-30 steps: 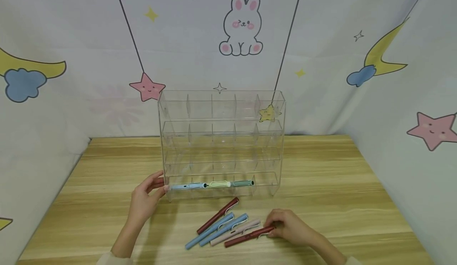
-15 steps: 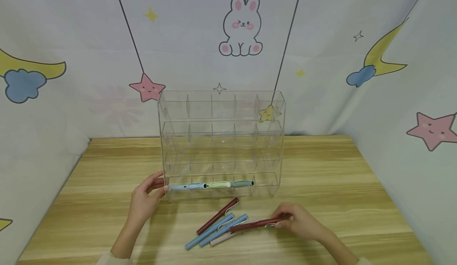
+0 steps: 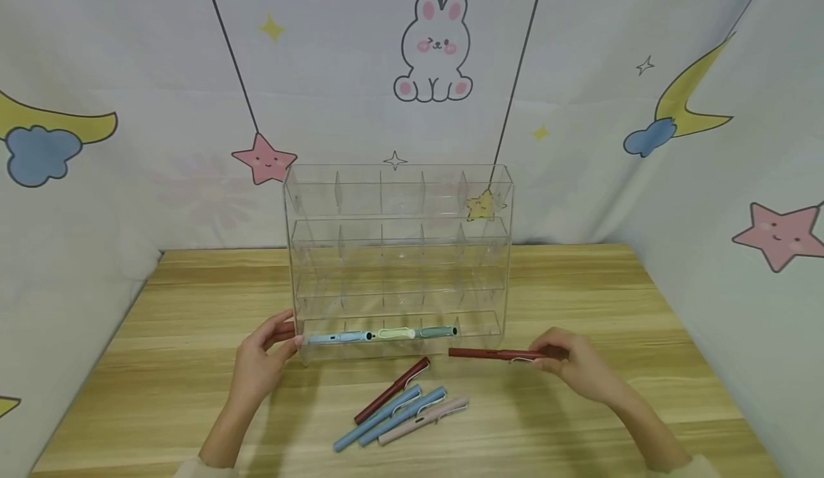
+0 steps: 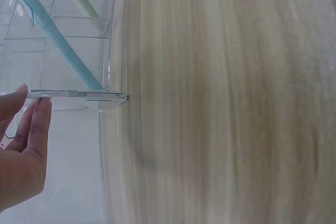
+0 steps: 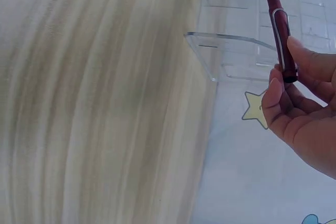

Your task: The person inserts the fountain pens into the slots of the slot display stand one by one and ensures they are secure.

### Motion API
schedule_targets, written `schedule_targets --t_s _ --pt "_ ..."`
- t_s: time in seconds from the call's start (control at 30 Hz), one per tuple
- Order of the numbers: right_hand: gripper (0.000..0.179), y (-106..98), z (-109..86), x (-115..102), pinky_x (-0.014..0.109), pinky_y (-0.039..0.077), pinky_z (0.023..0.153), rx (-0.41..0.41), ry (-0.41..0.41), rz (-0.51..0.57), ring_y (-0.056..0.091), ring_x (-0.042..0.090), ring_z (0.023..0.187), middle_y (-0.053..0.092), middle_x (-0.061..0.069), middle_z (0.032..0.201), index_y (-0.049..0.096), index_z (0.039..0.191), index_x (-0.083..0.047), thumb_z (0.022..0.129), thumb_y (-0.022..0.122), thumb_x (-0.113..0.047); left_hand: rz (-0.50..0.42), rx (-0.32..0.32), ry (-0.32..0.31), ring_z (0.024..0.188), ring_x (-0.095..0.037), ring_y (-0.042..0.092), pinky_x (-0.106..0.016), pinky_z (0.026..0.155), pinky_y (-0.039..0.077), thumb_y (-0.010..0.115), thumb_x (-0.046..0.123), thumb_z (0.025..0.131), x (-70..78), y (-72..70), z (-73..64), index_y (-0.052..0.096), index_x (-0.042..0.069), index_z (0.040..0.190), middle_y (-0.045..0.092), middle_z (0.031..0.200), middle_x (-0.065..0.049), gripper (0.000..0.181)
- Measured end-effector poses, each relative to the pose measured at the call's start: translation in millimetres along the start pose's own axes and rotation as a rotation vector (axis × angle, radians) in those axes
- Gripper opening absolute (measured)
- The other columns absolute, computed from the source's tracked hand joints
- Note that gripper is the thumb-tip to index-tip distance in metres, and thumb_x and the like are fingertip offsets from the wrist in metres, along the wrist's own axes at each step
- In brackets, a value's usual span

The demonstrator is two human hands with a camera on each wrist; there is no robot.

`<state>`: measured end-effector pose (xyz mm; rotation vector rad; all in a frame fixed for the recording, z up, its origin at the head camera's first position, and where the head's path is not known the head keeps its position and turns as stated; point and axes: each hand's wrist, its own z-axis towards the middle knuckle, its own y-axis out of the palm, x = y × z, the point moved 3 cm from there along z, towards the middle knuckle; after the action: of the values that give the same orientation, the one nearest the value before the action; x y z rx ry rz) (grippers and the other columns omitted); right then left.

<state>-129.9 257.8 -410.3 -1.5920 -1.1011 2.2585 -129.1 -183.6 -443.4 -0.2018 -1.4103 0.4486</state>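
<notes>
My left hand pinches the lower left side panel of a clear acrylic pen rack, thumb in front and fingers behind in the left wrist view. A dark red pen is pinched by its clip end in my right hand, its other end pointing left, just in front of the rack's lower right corner. In the bottom tier lie a light blue pen, a pale green pen and a dark green pen, end to end. The right wrist view shows thumb and fingers around the dark red pen.
On the wooden table before the rack lie another dark red pen, two blue pens and a pale pink pen, side by side and slanted. White printed cloth hangs behind and at both sides.
My right hand has lifted the dark red pen off the pile and carried it right and farther back, levelling it near the rack. My left hand stays on the rack.
</notes>
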Motion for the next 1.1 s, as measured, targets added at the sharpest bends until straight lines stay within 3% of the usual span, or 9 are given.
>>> schedule_targets --t_s 0.2,0.43,0.67,1.1 --pt "0.011 -6.8 6.8 -7.0 0.021 0.044 0.051 0.096 0.080 -0.115 0.048 0.006 0.065 0.058 -0.004 0.078 0.067 0.087 -0.006 0.077 0.071 -0.004 0.007 0.001 0.000 0.090 -0.006 0.057 -0.013 0.069 0.051 0.064 -0.004 0.082 0.4 -0.4 -0.8 0.053 -0.002 0.123 0.061 0.104 -0.020 0.043" --pt "0.009 1.2 16.6 -10.9 0.022 0.043 0.051 0.133 0.194 -0.122 0.046 0.010 0.064 0.057 -0.002 0.076 0.067 0.086 -0.005 0.078 0.071 -0.004 0.001 0.002 -0.018 0.091 -0.009 0.058 -0.014 0.069 0.051 0.064 -0.004 0.082 0.5 -0.3 -1.0 0.053 -0.001 0.123 0.061 0.104 -0.020 0.043" --pt "0.012 13.6 24.6 -12.2 0.022 0.047 0.054 0.184 0.143 -0.107 0.051 0.008 0.066 0.058 -0.002 0.077 0.067 0.084 -0.003 0.074 0.073 0.000 -0.008 0.003 -0.016 0.090 -0.006 0.057 -0.014 0.069 0.051 0.064 -0.004 0.082 0.2 -0.4 -1.1 0.053 -0.001 0.123 0.061 0.104 -0.020 0.043" --pt "0.012 31.7 40.1 -17.6 0.019 0.041 0.051 0.248 0.049 -0.062 0.045 0.008 0.063 0.055 -0.004 0.075 0.068 0.086 -0.003 0.076 0.073 -0.004 -0.003 0.005 -0.025 0.091 -0.009 0.057 -0.014 0.070 0.051 0.064 -0.002 0.082 -0.5 -0.3 0.1 0.054 0.000 0.123 0.061 0.105 -0.019 0.042"
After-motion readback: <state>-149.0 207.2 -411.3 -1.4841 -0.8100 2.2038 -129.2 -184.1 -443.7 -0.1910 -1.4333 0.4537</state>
